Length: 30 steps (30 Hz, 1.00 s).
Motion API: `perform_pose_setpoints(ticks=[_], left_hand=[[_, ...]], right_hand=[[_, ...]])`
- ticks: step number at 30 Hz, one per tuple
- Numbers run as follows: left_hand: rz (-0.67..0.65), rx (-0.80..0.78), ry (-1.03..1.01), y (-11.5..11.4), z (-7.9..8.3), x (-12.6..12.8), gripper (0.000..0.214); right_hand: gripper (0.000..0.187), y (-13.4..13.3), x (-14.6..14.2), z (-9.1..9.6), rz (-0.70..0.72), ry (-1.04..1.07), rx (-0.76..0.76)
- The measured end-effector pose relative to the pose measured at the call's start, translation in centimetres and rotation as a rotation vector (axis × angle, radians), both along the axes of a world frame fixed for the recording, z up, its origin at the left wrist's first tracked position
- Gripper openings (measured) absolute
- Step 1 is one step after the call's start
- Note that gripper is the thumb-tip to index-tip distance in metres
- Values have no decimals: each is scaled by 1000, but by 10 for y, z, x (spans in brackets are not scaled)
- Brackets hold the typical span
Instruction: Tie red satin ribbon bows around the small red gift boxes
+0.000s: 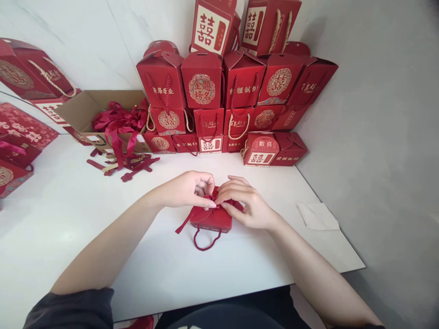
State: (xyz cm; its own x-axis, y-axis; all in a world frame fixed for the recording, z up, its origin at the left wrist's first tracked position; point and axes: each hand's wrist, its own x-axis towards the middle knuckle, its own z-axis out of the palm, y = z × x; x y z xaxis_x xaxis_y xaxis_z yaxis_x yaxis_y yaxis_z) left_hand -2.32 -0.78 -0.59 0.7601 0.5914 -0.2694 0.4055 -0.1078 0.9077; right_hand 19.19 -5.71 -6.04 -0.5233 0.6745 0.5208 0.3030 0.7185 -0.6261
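- Head view, one small red card box with a curved folding lid [213, 224]: sits on the white tabletop [154, 256], squarely between both hands, probably so that each reaches its top equally.
- One dark red satin ribbon [184, 223]: gathered over the lid, one tail lying loose towards the left.
- Left hand [187, 188]: thumb and forefinger in a narrow pinch on the ribbon, apparently to keep the gathered part steady.
- Right hand [250, 203]: thumb and forefinger likewise drawn close on the ribbon from the opposite side; the opposed grips seem to balance each other.
- One dark red twisted-cord handle [205, 249]: looped out on the near side, apart from the fingers.
- One brown cardboard carton [73, 112], open, with a heap of dark red ribbons [120, 119] spilling over its edge, presumably for easy reach; red and gold flat strips [127, 176] lie before it.
- Red printed gift boxes [202, 82]: stacked against the wall, likely to save table space; the topmost are cut off by the frame.
- Hard to make out: the ribbon's exact folds and the finger pads, masked by the fingers; the box's far side, covered; a red object [140, 323] at the lower edge, cropped and unidentifiable.
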Motion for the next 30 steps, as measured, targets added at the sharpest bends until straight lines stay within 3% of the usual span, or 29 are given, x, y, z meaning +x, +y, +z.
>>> perform_pose_setpoints(ticks=[7,11,14,17,21,25,30], left_hand=[[112,455,178,-26,7,8,16],[272,711,219,-39,-5,14,15],[304,871,170,-42,-17,16,12],[275,943,145,-39,-22,14,8],[195,972,87,-33,-21,10,8],[134,1060,43,-30,-21,8,12],[109,1190,66,-29,-21,8,11]], right_hand=[[6,3,-5,-3,-33,129,-75],[7,3,-5,-4,-47,126,-55],[7,2,-3,-4,-75,98,-36],[7,1,-3,-3,-95,109,-92],[12,2,-4,-6,-207,216,-273],[14,4,-5,-11,-130,230,-433],[13,3,-6,-11,-120,272,-423]])
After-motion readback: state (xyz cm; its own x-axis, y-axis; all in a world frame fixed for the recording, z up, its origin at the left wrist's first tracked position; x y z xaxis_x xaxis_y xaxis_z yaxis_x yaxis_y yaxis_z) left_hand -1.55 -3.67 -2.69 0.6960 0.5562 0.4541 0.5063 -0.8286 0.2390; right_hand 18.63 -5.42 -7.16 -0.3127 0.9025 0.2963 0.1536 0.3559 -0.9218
